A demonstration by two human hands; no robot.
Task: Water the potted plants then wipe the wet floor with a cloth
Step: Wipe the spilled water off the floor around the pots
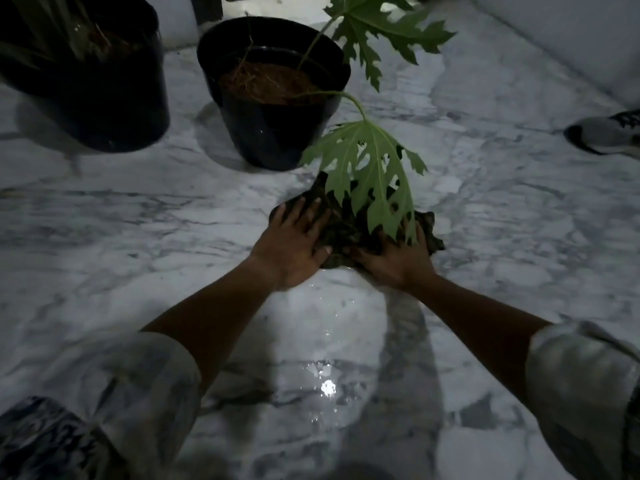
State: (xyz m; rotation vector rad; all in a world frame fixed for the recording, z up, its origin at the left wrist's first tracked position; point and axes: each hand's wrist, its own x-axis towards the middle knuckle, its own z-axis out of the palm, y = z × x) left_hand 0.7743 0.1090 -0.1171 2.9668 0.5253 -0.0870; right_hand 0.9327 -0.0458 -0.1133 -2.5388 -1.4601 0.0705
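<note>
A dark crumpled cloth lies on the white marble floor, in front of the middle black pot. My left hand presses flat on the cloth's left side, fingers spread. On the cloth's right side rests my right hand, its fingertips hidden under a drooping green leaf. That leaf hangs from the pot's plant and covers part of the cloth. Water glistens on the floor below my hands.
A second, larger black pot stands at the upper left. A grey shoe sits at the right edge. A white wall base runs along the upper right. More leaves reach over the floor behind the middle pot.
</note>
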